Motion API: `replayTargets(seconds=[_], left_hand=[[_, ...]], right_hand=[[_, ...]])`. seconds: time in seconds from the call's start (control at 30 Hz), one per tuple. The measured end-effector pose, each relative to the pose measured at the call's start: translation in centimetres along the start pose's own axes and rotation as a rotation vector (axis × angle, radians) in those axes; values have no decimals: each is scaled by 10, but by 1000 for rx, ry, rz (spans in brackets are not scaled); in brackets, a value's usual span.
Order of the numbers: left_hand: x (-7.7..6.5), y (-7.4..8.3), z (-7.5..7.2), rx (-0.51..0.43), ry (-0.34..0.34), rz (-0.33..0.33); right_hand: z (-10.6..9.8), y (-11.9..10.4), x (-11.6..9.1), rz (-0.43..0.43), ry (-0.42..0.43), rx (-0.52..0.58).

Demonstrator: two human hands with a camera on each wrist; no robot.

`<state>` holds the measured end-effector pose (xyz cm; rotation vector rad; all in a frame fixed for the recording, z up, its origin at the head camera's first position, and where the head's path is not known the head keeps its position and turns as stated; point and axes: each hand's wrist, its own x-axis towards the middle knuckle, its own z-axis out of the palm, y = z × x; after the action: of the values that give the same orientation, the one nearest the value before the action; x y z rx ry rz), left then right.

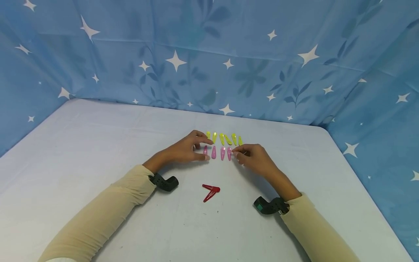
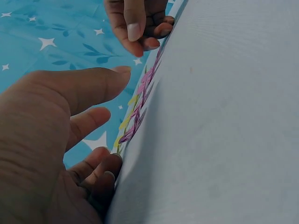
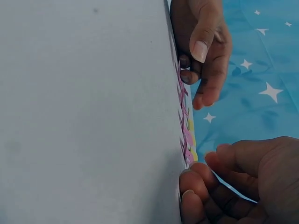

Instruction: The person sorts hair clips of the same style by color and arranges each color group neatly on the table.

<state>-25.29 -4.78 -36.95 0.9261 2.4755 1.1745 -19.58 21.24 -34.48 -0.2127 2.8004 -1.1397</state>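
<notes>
Snap hair clips lie in two rows on the table. In the head view the pink row has a clip [image 1: 214, 152] near its middle, and behind it runs a row of yellow hair clips [image 1: 221, 138]. My left hand [image 1: 190, 147] is over the left end of the pink row, thumb and index finger spread apart with nothing between them. At the right end, the fingertips of my right hand [image 1: 253, 157] are beside the last pink hair clip [image 1: 229, 153]; whether they touch it is unclear. Both wrist views show the clips edge-on, partly hidden behind fingers.
Nearer the front of the white-covered table [image 1: 131, 225] lies a red pair of hair clips [image 1: 211, 192], joined in a V shape. A blue curtain [image 1: 196, 54] with white stars hangs behind and at the sides. Each wrist wears a black camera mount [image 1: 166, 183].
</notes>
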Motion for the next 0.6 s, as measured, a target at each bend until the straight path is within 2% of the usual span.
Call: replayTargets(seconds=[0.4,0.6], left_hand=[[-4,7,0,-33,-22,-21],[-5,10,-3,-33,-20,27]], right_hand=[[2,-10,-25,-106,-71,66],[6,-17,-36,-169,-111,73]])
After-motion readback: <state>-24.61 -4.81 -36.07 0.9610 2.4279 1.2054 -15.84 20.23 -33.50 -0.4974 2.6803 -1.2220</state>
